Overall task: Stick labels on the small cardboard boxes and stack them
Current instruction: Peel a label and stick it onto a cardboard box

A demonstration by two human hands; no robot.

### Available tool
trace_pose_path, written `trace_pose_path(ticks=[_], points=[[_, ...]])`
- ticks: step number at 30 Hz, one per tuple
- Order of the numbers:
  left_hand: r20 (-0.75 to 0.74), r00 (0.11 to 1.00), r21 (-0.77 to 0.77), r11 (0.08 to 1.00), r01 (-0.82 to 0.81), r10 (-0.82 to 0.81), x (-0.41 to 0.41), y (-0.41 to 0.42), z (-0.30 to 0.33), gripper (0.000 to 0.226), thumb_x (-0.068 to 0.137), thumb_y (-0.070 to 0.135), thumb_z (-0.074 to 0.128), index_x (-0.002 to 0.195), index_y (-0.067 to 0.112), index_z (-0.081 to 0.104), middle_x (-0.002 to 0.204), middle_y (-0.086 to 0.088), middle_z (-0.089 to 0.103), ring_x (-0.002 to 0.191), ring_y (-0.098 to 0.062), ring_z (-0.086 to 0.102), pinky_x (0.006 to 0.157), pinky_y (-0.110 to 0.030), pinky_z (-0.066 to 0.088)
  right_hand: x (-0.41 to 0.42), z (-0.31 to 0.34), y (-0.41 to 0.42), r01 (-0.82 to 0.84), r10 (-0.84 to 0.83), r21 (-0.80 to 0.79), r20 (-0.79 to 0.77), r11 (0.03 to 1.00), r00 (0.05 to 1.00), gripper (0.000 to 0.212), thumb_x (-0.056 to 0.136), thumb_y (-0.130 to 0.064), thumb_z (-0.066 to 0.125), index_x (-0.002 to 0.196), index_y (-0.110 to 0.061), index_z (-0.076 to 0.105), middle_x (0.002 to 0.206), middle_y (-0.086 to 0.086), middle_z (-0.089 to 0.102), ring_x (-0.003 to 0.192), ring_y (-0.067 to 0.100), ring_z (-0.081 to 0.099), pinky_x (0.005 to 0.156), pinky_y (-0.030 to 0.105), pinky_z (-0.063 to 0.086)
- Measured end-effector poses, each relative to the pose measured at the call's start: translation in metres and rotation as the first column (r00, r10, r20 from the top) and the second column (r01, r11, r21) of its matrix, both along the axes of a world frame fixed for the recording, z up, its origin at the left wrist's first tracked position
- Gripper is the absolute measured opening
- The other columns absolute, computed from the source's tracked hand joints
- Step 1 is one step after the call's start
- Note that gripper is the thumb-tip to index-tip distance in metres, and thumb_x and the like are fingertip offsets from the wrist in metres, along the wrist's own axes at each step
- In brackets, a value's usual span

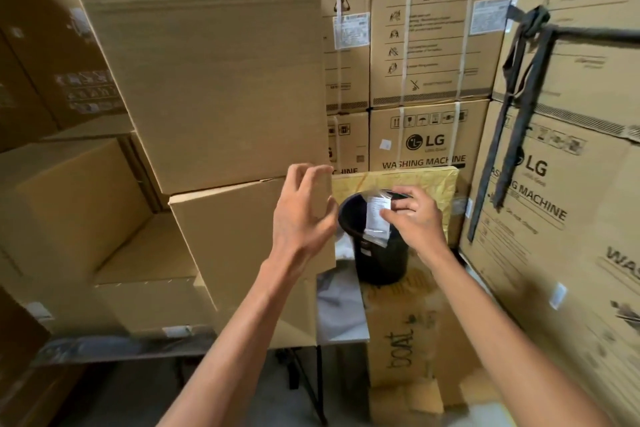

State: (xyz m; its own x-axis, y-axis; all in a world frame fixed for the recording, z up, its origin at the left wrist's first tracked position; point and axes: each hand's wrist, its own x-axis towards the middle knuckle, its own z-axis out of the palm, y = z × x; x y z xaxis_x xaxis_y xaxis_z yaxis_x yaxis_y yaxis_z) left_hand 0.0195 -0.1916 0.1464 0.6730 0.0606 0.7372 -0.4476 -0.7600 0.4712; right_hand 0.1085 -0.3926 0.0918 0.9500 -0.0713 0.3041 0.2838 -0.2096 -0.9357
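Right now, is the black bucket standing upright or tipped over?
Upright. The black bucket stands on its base, its round open mouth facing up, behind the label pinched by the right hand.

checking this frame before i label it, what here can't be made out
- Print on the white paper label in a clear sleeve, head view: too small and blurred.
- Inside of the round black plastic bucket: hidden by the label and the right hand.
- Lower plain cardboard box, right face: covered by the left hand.

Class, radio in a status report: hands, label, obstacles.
Left hand open, against lower box. Right hand pinching label over black bin. Nothing blocking.
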Motion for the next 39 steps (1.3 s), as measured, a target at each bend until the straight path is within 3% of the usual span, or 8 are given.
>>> trace_pose_path(ticks=[7,11,14,16,20,27,33,39], points=[[-0.195,0.976,-0.019,0.995,0.098,-0.1,0.031,-0.043,-0.067,0.05,0.084,0.024,0.063,0.133,0.028,0.056,0.126,0.011,0.056,0.106,-0.006,0.061,0.084,-0.034,0.057,0.072,-0.032,-0.011,0.076,-0.087,-0.09,-0.125,0.993,0.988,0.03,0.077,-0.008,0.087,0.1,-0.018,0.07,0.086,-0.006,0.074,0.083,0.012,0.072,0.081,0.033,0.059],[-0.397,0.899,-0.161,0.978,0.13,-0.185,0.067,-0.057,-0.105,0.069,0.081,0.031,0.059,0.148,0.024,0.048,0.144,0.0,0.057,0.129,-0.014,0.056,0.101,-0.037,0.053,0.114,-0.045,-0.003,0.111,-0.116,-0.034,-0.179,0.993,0.977,0.021,0.08,0.004,0.08,0.092,-0.01,0.069,0.084,0.006,0.072,0.092,0.033,0.074,0.085,0.044,0.06],[-0.554,0.783,-0.387,0.92,0.058,-0.283,0.098,-0.063,-0.129,0.079,0.078,0.035,0.06,0.154,0.028,0.04,0.15,-0.001,0.051,0.133,-0.015,0.051,0.106,-0.041,0.051,0.139,-0.058,0.001,0.158,-0.176,-0.169,-0.1,0.973,0.979,0.022,0.079,-0.009,0.083,0.096,-0.013,0.071,0.087,0.003,0.073,0.09,0.022,0.071,0.081,0.031,0.054],[-0.605,0.727,-0.481,0.876,-0.009,-0.325,0.122,-0.065,-0.145,0.077,0.084,0.031,0.064,0.155,0.03,0.037,0.151,-0.003,0.049,0.129,-0.013,0.049,0.109,-0.04,0.048,0.15,-0.066,0.002,0.171,-0.194,-0.238,-0.074,0.956,0.978,0.024,0.078,-0.012,0.084,0.1,-0.008,0.074,0.094,0.008,0.076,0.086,0.019,0.068,0.079,0.032,0.051],[-0.645,0.678,-0.541,0.838,-0.078,-0.354,0.161,-0.069,-0.169,0.068,0.095,0.008,0.062,0.156,0.022,0.035,0.152,-0.006,0.047,0.137,-0.021,0.047,0.111,-0.034,0.044,0.179,-0.101,0.004,0.135,-0.17,-0.3,-0.094,0.944,0.981,0.027,0.079,-0.007,0.081,0.103,-0.002,0.071,0.097,0.013,0.075,0.088,0.022,0.069,0.071,0.029,0.043],[-0.676,0.68,-0.49,0.862,-0.129,-0.283,0.189,-0.064,-0.201,0.068,0.089,-0.001,0.062,0.152,0.016,0.043,0.151,-0.008,0.048,0.134,-0.022,0.051,0.103,-0.03,0.048,0.21,-0.163,0.006,0.131,-0.198,-0.371,-0.149,0.919,0.969,0.025,0.08,-0.015,0.073,0.104,-0.015,0.069,0.091,0.004,0.077,0.094,0.028,0.073,0.08,0.047,0.058],[-0.66,0.703,-0.476,0.872,-0.119,-0.264,0.197,-0.064,-0.209,0.066,0.088,0.002,0.065,0.149,0.021,0.047,0.147,-0.004,0.051,0.109,-0.018,0.063,0.08,-0.017,0.048,0.203,-0.146,0.005,0.129,-0.182,-0.333,-0.131,0.934,0.975,0.025,0.082,-0.009,0.072,0.106,-0.014,0.071,0.088,0.002,0.077,0.083,0.017,0.074,0.079,0.036,0.058],[-0.635,0.712,-0.527,0.842,-0.115,-0.3,0.186,-0.065,-0.207,0.065,0.09,0.0,0.062,0.149,0.022,0.046,0.15,-0.004,0.047,0.118,-0.017,0.06,0.096,-0.034,0.055,0.186,-0.137,0.001,0.116,-0.172,-0.354,-0.131,0.928,0.976,0.018,0.085,-0.011,0.074,0.103,-0.009,0.074,0.093,0.004,0.077,0.081,0.01,0.07,0.074,0.022,0.049]])
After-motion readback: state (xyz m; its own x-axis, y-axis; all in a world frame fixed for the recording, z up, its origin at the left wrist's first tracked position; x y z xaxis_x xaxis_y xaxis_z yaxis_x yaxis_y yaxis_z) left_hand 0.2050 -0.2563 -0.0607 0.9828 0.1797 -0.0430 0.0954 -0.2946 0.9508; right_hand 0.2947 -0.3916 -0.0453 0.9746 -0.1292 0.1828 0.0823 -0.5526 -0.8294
